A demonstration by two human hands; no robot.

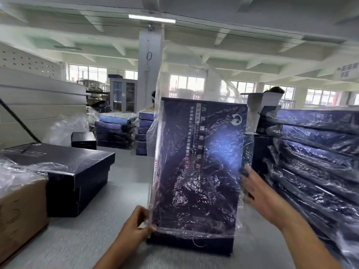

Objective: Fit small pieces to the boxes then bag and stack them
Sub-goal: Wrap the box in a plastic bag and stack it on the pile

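Note:
A dark blue printed box stands upright on the grey table, sleeved in a clear plastic bag whose loose open end rises above the box top. My left hand pinches the bag's edge at the box's lower left corner. My right hand lies against the box's right side with fingers straight, touching the plastic there.
A tall stack of bagged boxes fills the right side. Unbagged dark boxes sit stacked at the left beside a cardboard carton holding plastic bags. More bagged stacks stand farther back, with people partly visible beyond.

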